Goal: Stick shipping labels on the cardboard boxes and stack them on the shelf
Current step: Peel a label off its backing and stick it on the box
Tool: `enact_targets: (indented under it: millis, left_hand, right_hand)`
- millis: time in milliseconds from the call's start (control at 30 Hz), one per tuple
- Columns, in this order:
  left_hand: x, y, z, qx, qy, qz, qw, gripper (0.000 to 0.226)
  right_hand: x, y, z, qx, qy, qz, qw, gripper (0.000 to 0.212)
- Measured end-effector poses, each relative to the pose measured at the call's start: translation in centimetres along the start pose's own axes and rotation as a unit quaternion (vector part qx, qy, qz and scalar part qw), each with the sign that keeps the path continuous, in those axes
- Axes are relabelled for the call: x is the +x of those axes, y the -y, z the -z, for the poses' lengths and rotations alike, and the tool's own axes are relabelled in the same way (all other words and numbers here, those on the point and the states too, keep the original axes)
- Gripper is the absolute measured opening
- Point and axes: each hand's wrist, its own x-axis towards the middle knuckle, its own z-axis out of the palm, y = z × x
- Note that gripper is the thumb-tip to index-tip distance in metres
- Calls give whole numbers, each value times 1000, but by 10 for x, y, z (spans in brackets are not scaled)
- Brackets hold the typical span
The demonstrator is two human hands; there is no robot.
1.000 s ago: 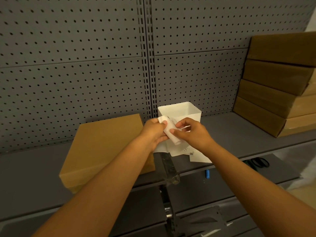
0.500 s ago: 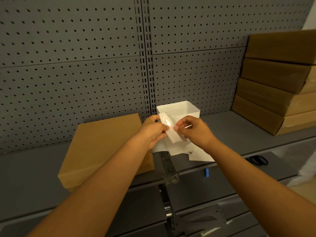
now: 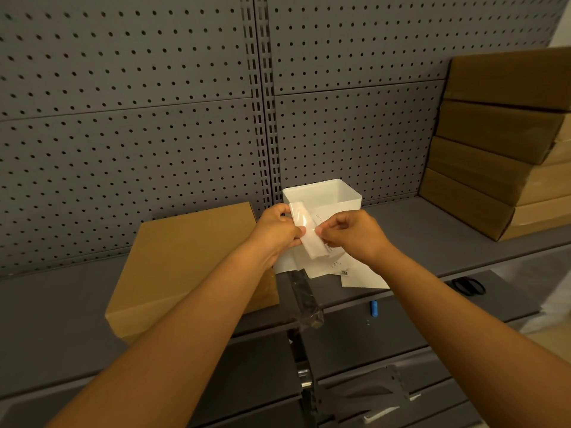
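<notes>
Lying flat at the left on the grey shelf (image 3: 432,251), the near cardboard box (image 3: 185,261) is showing a bare top, so it is probably waiting for its label. Just right of it the person's left hand (image 3: 278,231) is pinching the left edge of a shipping label (image 3: 306,233), thumb and fingers curled round the sheet. The right hand (image 3: 352,233) is pinching the label's right side between thumb and fingertips, seemingly peeling the glossy backing away. Compared with a second ago, both hands are sitting slightly higher and farther apart, and more of the shiny strip is showing, which suggests the peel is progressing and sticking comes next. Behind the hands a white bin (image 3: 324,196) is standing against the pegboard, with loose label sheets (image 3: 358,273) lying under and near the hands. Farther right, a blue pen (image 3: 374,308) and black scissors (image 3: 468,286) are lying on the lower shelf. At the far right, four stacked boxes (image 3: 494,156) are resting unmoved on the shelf.
</notes>
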Motion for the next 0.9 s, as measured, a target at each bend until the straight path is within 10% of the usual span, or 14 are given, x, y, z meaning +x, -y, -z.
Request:
enact_targets:
  millis: [900]
  left_hand:
    - [3,-7,2,63,-2,-25,998,37]
  right_hand:
    - [0,9,-6,-8,-26,15,1000,21]
